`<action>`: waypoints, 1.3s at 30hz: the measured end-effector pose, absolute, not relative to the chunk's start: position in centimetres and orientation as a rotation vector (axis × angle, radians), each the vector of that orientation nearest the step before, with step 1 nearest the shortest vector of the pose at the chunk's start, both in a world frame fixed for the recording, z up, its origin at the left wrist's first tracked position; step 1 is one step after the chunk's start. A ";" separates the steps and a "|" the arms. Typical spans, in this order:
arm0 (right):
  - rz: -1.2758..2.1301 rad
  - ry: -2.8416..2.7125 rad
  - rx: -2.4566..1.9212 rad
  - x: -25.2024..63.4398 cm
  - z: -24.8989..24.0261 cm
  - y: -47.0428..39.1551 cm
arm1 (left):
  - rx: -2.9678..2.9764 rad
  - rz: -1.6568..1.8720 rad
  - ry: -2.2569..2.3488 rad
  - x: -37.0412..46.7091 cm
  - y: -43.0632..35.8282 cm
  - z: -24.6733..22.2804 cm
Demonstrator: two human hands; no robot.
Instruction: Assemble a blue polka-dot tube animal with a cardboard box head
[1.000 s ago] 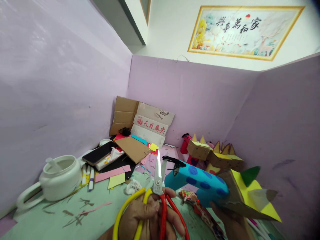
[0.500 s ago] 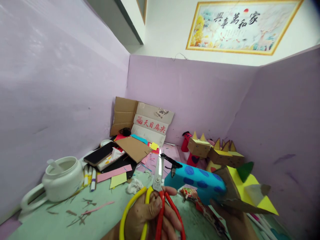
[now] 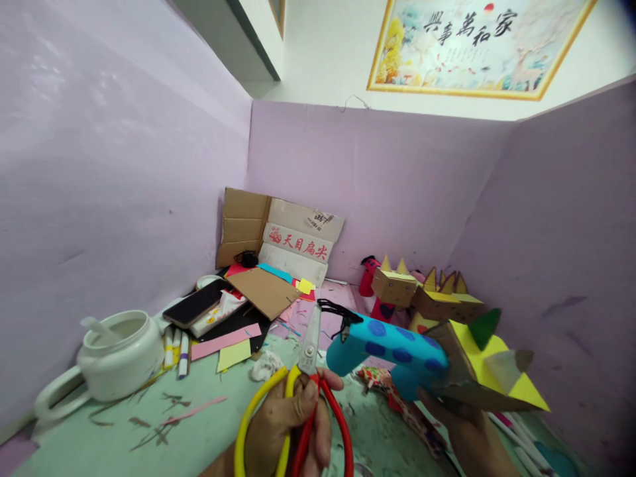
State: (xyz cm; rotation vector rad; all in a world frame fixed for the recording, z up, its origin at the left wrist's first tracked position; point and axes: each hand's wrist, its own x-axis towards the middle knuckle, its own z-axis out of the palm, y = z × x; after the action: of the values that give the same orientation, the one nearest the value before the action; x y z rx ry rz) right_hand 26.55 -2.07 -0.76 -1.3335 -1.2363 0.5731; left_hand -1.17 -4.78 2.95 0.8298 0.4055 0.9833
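Note:
My left hand [image 3: 285,421] is closed around scissors [image 3: 311,344] with one yellow and one red handle. Their blades are together and point away from me, the tips close to black yarn strands [image 3: 342,311]. That yarn is attached to the left end of a blue paper animal figure [image 3: 392,344] with dark blue spots. Its right end is a cardboard head with yellow paper [image 3: 470,341] and a green spike [image 3: 484,329]. Beneath the head end, my right hand [image 3: 462,424] grips the figure; most of its fingers are hidden.
To the left stand a white pot [image 3: 122,358], markers [image 3: 183,354] and a phone [image 3: 196,303]. Cardboard [image 3: 263,291] and paper strips [image 3: 226,341] lie further back. More cardboard figures [image 3: 395,286] sit at the back right. A crumpled tissue [image 3: 267,366] lies near the scissors; purple panels [image 3: 368,185] surround the table.
The scissors and my left hand have shifted slightly left and tilted. The blue figure has turned a little, showing more of its underside. The whole view has moved slightly.

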 end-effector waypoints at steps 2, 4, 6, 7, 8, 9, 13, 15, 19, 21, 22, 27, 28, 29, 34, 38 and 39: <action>0.654 -1.216 -1.332 26.6 -0.8 -2.1 | 0.851 0.985 0.472 -1.3 -4.6 3.6; 0.692 -1.198 -1.313 26.8 -0.9 -2.0 | 0.887 1.018 0.581 -1.3 -4.1 4.1; 0.699 -1.181 -1.290 26.8 -0.8 -2.1 | 0.965 1.047 0.788 -1.4 -3.4 4.3; 0.689 -1.172 -1.288 26.8 -0.6 -2.1 | 1.035 1.041 0.935 -1.5 -3.1 4.2; 0.664 -1.162 -1.305 26.7 -0.4 -2.1 | 1.137 1.020 1.091 -1.7 -2.7 4.1; 0.633 -1.161 -1.339 26.7 0.0 -2.2 | 1.273 0.985 1.246 -1.9 -2.3 4.1; 0.460 -1.177 -1.573 26.4 1.6 -2.4 | 1.946 0.702 1.789 -2.9 -1.5 3.9; 0.368 -1.195 -1.630 26.2 2.2 -2.5 | 2.132 0.517 1.948 -3.2 -1.5 3.8; 0.308 -1.271 -1.621 25.3 2.8 -2.7 | 2.263 0.292 1.962 -4.0 -1.5 3.5; 0.332 -1.269 -1.573 24.9 2.8 -2.7 | 2.299 0.223 1.922 -4.6 -1.4 3.4; 0.346 -1.263 -1.548 24.7 2.8 -2.7 | 2.309 0.190 1.906 -4.9 -1.3 3.5; 0.515 -1.229 -1.471 24.6 2.4 -2.9 | 2.225 0.271 1.882 -5.5 -0.3 4.3; 0.550 -1.223 -1.455 24.7 2.2 -2.9 | 2.151 0.415 1.828 -5.3 -0.1 4.7; 0.578 -1.222 -1.438 24.8 2.0 -2.8 | 2.053 0.581 1.754 -5.1 0.2 5.1; 0.629 -1.238 -1.416 24.8 1.4 -2.7 | 1.746 1.206 1.443 -4.2 2.3 8.3; 0.645 -1.263 -1.419 24.5 1.6 -2.9 | 2.183 1.321 1.242 -3.5 4.2 10.9; 0.647 -1.268 -1.408 24.4 1.7 -3.0 | 2.281 1.261 1.201 -3.2 4.5 11.4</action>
State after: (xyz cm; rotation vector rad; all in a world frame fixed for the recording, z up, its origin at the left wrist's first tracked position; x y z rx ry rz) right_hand 24.36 -3.00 1.69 -1.4077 -1.2677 0.6475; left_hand -3.24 4.49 11.41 2.2806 1.2006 1.2606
